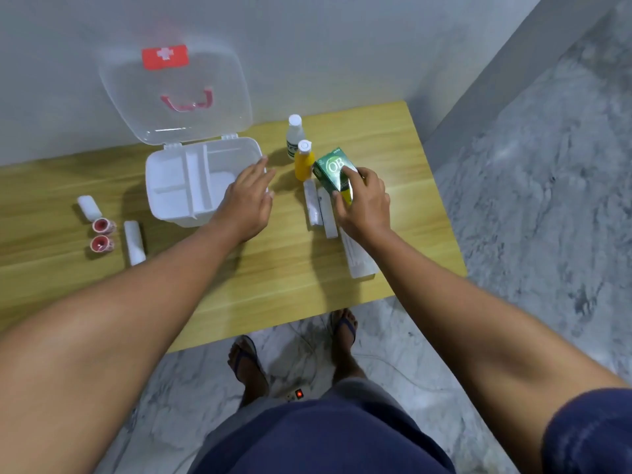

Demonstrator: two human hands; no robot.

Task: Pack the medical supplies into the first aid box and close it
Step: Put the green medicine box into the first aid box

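The right hand [364, 203] grips a green carton [333, 171]; the left hand [248, 196] rests flat-fingered on the open white first aid box [171, 186]. Both sit on a wooden table [273, 268] over marble flooring [547, 200].

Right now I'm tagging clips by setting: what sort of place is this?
Probably a room at home: wooden table against a plain wall, marble floor, power strip by the feet.

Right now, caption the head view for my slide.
The right hand grips a green box while the left hand lies at the rim of the open first aid box.
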